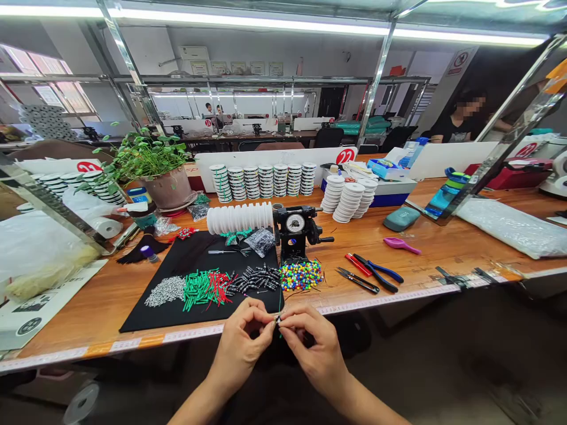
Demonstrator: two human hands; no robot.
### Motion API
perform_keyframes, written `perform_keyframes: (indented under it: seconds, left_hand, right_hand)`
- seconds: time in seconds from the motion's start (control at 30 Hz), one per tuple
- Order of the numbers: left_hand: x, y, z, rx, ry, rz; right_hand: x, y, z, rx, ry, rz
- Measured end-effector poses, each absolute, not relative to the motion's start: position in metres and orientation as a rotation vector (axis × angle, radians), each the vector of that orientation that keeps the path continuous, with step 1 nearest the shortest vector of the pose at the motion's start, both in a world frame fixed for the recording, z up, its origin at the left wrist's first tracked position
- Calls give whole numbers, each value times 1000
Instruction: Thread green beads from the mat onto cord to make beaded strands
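Note:
My left hand (244, 337) and my right hand (310, 342) meet at the near edge of the wooden table (443, 248), fingertips pinched together on a tiny dark part (277, 320) with a thin line running up from it. Just beyond them lies a black mat (177, 307) with heaps of small pieces: silver ones (165, 291), green and red tubes (204, 288), black parts (256, 279) and coloured beads (301, 275). A black winding machine (295, 231) stands behind the beads, with a row of white spools (239, 218) on its shaft.
Pliers and cutters (374, 273) lie right of the mat, with a pink scoop (400, 244) beyond. Stacks of spools (263, 180) (349, 199) and a potted plant (153, 168) stand further back. Plastic bags lie at both sides. A person (460, 118) sits at the far right.

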State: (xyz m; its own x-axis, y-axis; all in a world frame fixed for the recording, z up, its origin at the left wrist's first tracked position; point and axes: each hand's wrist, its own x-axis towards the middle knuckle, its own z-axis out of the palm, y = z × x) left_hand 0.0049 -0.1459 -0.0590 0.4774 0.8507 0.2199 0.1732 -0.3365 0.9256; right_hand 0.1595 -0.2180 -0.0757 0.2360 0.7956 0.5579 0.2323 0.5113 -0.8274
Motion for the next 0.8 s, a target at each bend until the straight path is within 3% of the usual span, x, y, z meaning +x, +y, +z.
perform_keyframes:
  seconds: [0.2,0.57,0.8]
  left_hand:
    - [6,-144,-60,1627,848,851]
    - [7,-146,-64,1483,842,843]
    - [6,-143,-63,1495,902,884]
  right_hand:
    - [154,-212,-85,-954,-1039,989]
    - [159,-215,-76,-1081,-1215,731]
    - [174,-235,-64,-1137,-1281,846]
